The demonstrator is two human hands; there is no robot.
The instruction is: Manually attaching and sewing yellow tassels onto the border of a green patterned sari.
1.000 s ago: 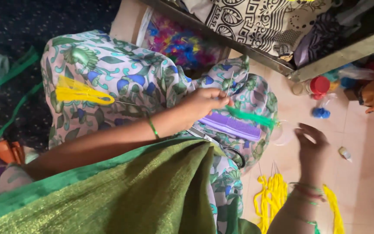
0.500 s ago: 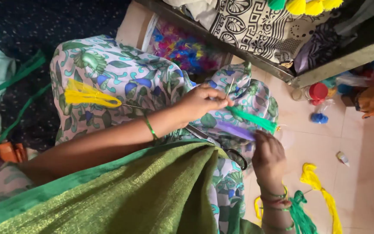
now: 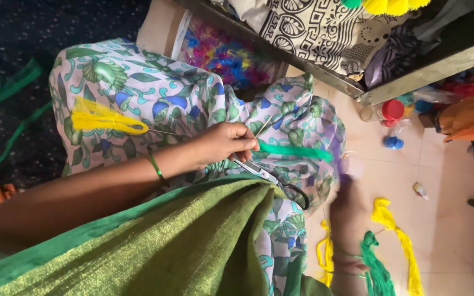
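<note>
My left hand pinches one end of a bright green thread strand that stretches to the right over my lap. The lap is covered by a floral cloth. Small scissors lie on it just below that hand, and a yellow tassel lies further left. My right hand is low at the right over the floor, blurred by motion. It carries a purple thread bundle at its fingertips. A green tassel hangs by that wrist.
A green and gold cloth fills the bottom left. Yellow threads lie on the tiled floor. A low shelf with patterned fabric runs across the top. A red cap and blue bits lie beside it.
My right hand reached in to the purple bundle on my lap, then drew back toward the floor with it. My left hand kept its hold on the green strand.
</note>
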